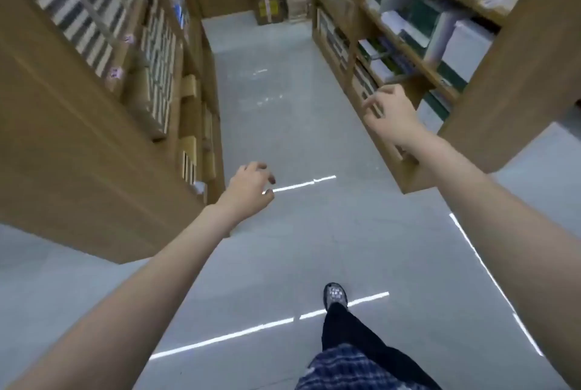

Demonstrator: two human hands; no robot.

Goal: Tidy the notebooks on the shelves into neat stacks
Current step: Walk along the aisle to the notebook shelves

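Notebooks [405, 31] are stacked on both shelves [418, 62] along the aisle; none is held yet. The left hand [248, 185] and right hand [390, 116] are loosely curled, empty. Looks like the approach step: a shelf needs to be reached next.
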